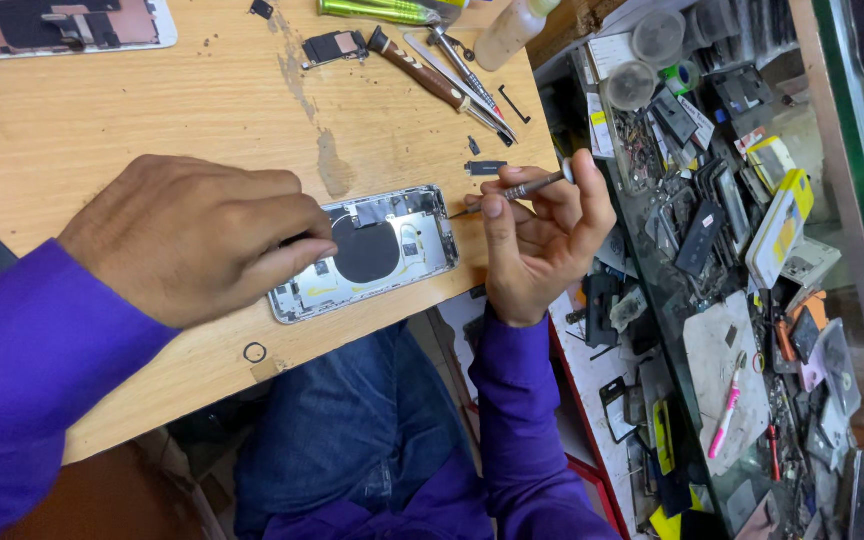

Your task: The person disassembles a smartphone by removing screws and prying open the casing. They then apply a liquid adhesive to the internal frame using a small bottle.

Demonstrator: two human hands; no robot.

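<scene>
Left hand (192, 235) steadies opened phone (377, 250).

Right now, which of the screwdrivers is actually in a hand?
The slim metal screwdriver pinched in the right hand, tip toward the opened phone. The wooden-handled screwdriver lies untouched on the table.

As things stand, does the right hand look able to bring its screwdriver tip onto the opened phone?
Probably yes. The right hand holds the small screwdriver with its tip just off the right edge of the opened phone. Nothing lies between them; the left hand covers only the phone's left part.
</scene>
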